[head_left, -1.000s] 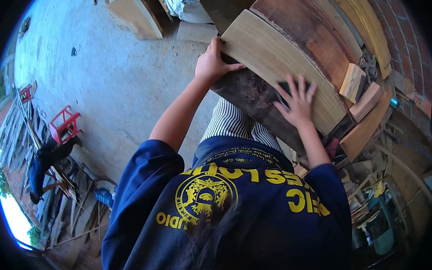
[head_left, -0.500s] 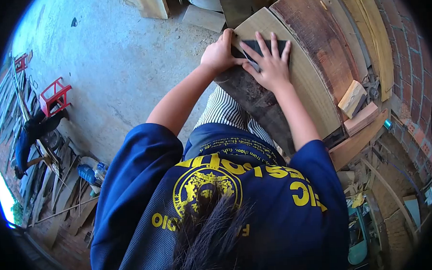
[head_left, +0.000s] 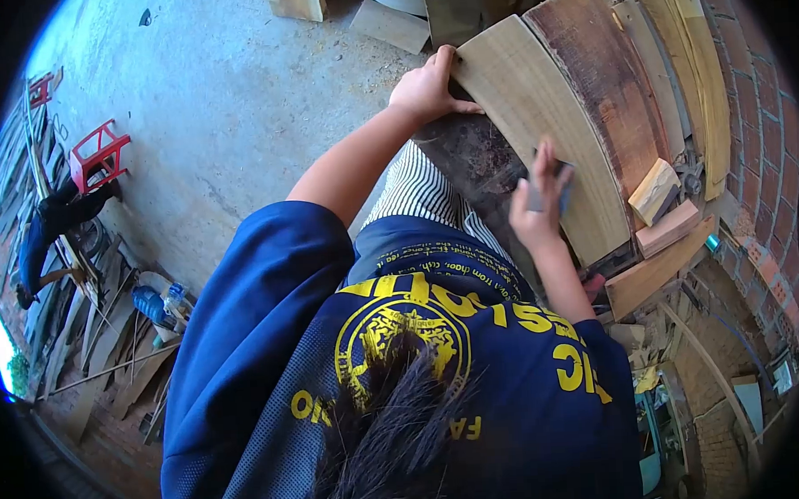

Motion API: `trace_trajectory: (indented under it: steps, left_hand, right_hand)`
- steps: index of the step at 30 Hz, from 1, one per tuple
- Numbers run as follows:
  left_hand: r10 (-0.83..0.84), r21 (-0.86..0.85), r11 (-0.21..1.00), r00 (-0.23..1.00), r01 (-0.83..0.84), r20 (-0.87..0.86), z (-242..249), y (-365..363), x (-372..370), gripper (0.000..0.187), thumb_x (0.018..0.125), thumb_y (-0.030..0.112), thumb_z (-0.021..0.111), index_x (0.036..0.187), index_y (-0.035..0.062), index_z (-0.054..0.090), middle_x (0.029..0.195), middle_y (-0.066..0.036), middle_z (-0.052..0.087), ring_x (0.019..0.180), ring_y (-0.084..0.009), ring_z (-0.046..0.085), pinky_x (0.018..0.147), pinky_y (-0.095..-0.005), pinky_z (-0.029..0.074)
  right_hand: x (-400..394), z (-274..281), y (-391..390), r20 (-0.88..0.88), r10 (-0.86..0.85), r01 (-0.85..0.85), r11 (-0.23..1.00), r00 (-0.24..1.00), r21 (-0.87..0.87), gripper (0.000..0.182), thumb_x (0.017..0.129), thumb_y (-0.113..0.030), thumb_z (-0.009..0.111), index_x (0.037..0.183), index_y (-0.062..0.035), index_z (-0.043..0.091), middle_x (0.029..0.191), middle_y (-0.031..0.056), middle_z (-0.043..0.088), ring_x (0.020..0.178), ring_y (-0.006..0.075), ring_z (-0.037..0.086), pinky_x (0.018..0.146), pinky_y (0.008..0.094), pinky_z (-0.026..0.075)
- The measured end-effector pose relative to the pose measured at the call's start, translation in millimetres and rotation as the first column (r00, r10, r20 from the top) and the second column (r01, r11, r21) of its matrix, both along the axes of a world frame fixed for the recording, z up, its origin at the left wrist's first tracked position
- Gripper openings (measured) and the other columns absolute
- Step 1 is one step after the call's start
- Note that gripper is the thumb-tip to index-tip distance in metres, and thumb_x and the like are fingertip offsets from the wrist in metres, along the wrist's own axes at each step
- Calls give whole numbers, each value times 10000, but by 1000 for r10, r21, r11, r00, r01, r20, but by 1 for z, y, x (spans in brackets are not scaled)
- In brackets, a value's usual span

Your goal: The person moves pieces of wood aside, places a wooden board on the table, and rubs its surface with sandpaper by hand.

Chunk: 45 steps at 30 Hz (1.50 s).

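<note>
The left hand (head_left: 428, 88) grips the near end of a pale, curved wooden plank (head_left: 537, 127), its fingers curled over the plank's end edge and the thumb lying along the side that faces the person. The plank lies flat on top of a dark, rough slab (head_left: 476, 170) whose worn edge shows between the plank and the person's striped trousers (head_left: 420, 204). The right hand (head_left: 539, 209) is further along the same plank, at its edge nearest the person, with the fingers clenched around a small dark sanding sheet (head_left: 553, 189); the sheet is folded in the grasp and sits against the plank's pale face, though whether it presses flat cannot be told. Just beyond the pale plank, touching its far edge, lies a reddish-brown board (head_left: 602, 80), and past that more light boards (head_left: 686, 67) run along a brick wall (head_left: 769, 144). Two short wood blocks (head_left: 661, 207) rest near the far end of the pale plank. On the concrete floor (head_left: 215, 106) well away from the stack stands a red stool (head_left: 99, 156).
</note>
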<state>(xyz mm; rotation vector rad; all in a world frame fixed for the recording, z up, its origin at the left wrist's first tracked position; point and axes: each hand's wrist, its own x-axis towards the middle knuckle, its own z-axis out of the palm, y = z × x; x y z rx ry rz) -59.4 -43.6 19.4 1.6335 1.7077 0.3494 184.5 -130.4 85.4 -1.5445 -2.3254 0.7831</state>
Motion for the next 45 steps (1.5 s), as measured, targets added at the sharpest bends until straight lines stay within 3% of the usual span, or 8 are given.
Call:
trace_trajectory:
  steps: [4, 10, 12, 13, 16, 29, 40, 45]
  left_hand:
    - [-6, -72, 997, 999, 9, 44, -4, 1, -4, 890, 582, 535, 786, 1201, 61, 357, 1149, -217, 561, 956, -393, 603, 778, -463, 506]
    - [94, 19, 995, 985, -98, 143, 15, -6, 2, 711, 703, 455, 732, 1134, 5, 388, 1063, -248, 570, 951, -428, 583, 776, -460, 495]
    - [237, -65, 958, 639, -280, 731, 9, 0, 4, 688, 713, 453, 712, 1135, 11, 396, 1061, -256, 566, 931, -430, 584, 765, -459, 496]
    - [100, 127, 982, 953, -141, 285, 8, -10, 1, 728, 671, 465, 737, 1143, 23, 403, 1060, -240, 573, 942, -421, 581, 774, -450, 487]
    - [33, 140, 989, 994, -48, 104, -15, 2, 4, 981, 484, 490, 865, 1195, 4, 396, 1070, -222, 584, 1039, -372, 570, 843, -411, 480]
    - [41, 122, 991, 989, -59, 141, -9, -1, 0, 982, 489, 509, 855, 1193, 5, 392, 1050, -216, 586, 1019, -371, 582, 847, -413, 477]
    - [11, -39, 999, 1000, -11, -2, 4, 2, 0, 929, 543, 565, 793, 1191, 64, 352, 1142, -192, 577, 969, -374, 608, 807, -447, 500]
    - [18, -59, 998, 1000, -19, -15, 9, 3, 2, 916, 529, 582, 791, 1164, 79, 366, 1161, -183, 568, 959, -371, 612, 792, -448, 506]
  right_hand:
    - [-99, 72, 37, -20, 381, -381, 924, 925, -43, 713, 744, -4, 517, 1364, -319, 360, 1445, 138, 282, 1360, 367, 221, 972, 747, -17]
    - [-148, 102, 47, -65, 518, -520, 854, 853, -19, 673, 651, -232, 759, 1255, -371, 496, 1346, 148, 345, 1281, 358, 308, 915, 802, 51]
    - [-158, 101, 47, -52, 550, -550, 835, 833, 26, 711, 613, -272, 786, 1255, -389, 503, 1343, 145, 347, 1272, 369, 312, 914, 804, 55]
    - [-163, 99, 46, -54, 575, -573, 818, 816, 47, 741, 595, -268, 794, 1262, -399, 500, 1347, 146, 344, 1269, 383, 314, 912, 807, 55]
    - [-172, 95, 47, -60, 622, -619, 783, 781, 62, 678, 614, -234, 776, 1234, -376, 540, 1349, 161, 346, 1264, 419, 331, 910, 811, 48]
    - [-176, 85, 48, -161, 629, -641, 767, 761, -34, 618, 578, -291, 811, 1158, -340, 602, 1354, 160, 361, 1279, 400, 344, 934, 796, 29]
    - [17, 11, 81, 422, -168, 167, 985, 891, 40, 998, 592, -592, 757, 1399, -213, 309, 1441, 215, 241, 1338, 388, 272, 993, 724, 4]
    - [34, 3, 67, 159, -226, 223, 974, 961, 33, 1191, 582, -568, 785, 1460, -121, 115, 1465, 317, 36, 1363, 475, 97, 1049, 653, 61]
